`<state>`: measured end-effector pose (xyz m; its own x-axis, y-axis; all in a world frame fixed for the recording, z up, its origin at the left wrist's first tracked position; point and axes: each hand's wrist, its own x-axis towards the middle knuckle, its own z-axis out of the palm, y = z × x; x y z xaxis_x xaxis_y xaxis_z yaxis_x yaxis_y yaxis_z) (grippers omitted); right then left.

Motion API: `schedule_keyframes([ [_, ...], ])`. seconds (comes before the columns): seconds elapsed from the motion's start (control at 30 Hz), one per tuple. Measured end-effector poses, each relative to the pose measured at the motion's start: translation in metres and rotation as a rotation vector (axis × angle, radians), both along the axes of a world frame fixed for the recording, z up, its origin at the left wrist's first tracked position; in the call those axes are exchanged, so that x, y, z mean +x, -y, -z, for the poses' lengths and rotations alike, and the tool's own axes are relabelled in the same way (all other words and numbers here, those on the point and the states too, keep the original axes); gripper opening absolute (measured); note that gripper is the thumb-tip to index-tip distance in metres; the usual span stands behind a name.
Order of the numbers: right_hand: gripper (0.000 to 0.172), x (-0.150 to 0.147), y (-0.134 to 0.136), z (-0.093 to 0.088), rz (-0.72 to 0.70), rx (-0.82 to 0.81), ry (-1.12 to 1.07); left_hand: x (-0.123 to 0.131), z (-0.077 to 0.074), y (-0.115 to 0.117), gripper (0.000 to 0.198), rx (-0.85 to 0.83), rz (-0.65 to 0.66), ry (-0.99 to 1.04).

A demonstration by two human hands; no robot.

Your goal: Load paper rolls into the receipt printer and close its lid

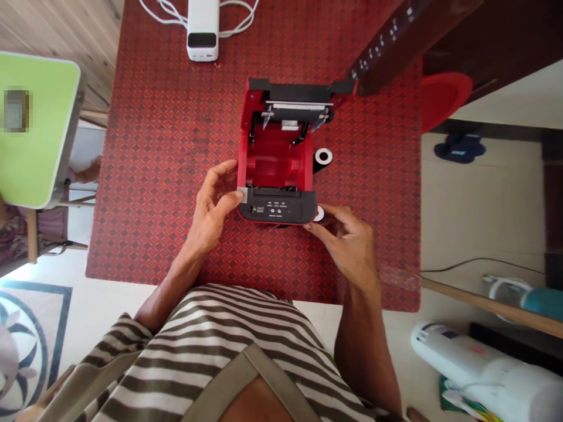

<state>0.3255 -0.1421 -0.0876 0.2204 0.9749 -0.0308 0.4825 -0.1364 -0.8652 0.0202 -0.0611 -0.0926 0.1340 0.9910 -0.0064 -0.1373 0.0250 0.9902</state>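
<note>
A red and black thermal printer [278, 205] is in front of me with its lid [299, 97] raised and its red paper bay [277, 167] showing nothing inside. My left hand [213, 205] grips its left side, the thumb on a grey side button [243, 195]. At the front right corner, my right hand [347, 237] is closed, thumb against the printer's edge. A small roll [320, 213] shows its white end between those fingers and the printer; whether they press on it is unclear. Another roll [324, 156], dark-sided with a white ring end, lies right of the bay.
The printer is over a red patterned table [167, 135]. A white power bank [203, 29] with white cables lies at the far edge. A dark brown strip [387, 47] slants in from the upper right. Beyond the left edge stands a green-topped table [39, 158]; a red stool [446, 99] is right.
</note>
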Motion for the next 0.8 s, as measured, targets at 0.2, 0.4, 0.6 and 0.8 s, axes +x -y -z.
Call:
schedule_keyframes([
  [0.2, 0.032, 0.015, 0.002, -0.052, 0.033, 0.143, -0.048, -0.001, -0.002, -0.001, 0.073, -0.017, 0.018, -0.002],
  [0.4, 0.031, -0.006, -0.048, -0.128, -0.27, 0.364, 0.457, 0.001, -0.006, 0.0, 0.07, -0.028, 0.004, -0.003],
  [0.6, 0.033, -0.051, -0.098, -0.125, -0.583, 0.236, 0.688, 0.001, -0.012, 0.002, 0.068, -0.05, 0.025, -0.004],
  [0.8, 0.03, -0.065, -0.108, -0.115, -0.587, 0.148, 0.772, 0.002, -0.019, 0.007, 0.064, -0.058, 0.029, -0.014],
])
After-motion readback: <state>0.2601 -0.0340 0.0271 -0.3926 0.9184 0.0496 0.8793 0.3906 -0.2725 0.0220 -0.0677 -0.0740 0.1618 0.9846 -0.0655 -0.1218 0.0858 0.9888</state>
